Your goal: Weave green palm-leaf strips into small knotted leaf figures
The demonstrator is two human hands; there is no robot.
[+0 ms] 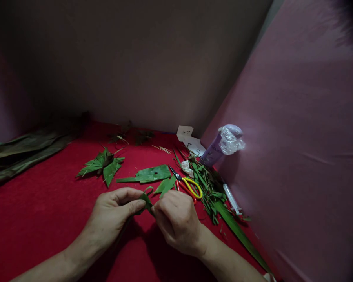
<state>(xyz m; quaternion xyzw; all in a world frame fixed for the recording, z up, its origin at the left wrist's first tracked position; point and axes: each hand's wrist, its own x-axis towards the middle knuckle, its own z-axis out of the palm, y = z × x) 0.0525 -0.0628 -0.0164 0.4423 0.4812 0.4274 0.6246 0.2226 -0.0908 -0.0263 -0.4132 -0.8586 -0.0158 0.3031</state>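
Note:
Between my two hands is a small green leaf strip point(146, 199), with a thin loop curling up at its top. My left hand point(113, 209) pinches its left side between thumb and fingers. On its right side, my right hand point(178, 219) is closed, its fingertips at the strip's lower end and partly hidden. Just beyond my hands lie cut leaf pieces point(154, 173) and a smaller leaf piece point(166, 185). Scissors point(188, 186) with one yellow and one red handle rest behind my right hand. A star-shaped leaf bundle point(103, 164) sits farther left.
Leaf scraps point(206, 184) are heaped at the right, beside a syringe point(231, 199) and a long green leaf point(241, 231). A purple bottle point(213, 150) with clear plastic leans near the pink wall point(297, 137). Thin sticks point(162, 149), paper point(194, 145) and large dark leaves point(26, 150) lie farther back.

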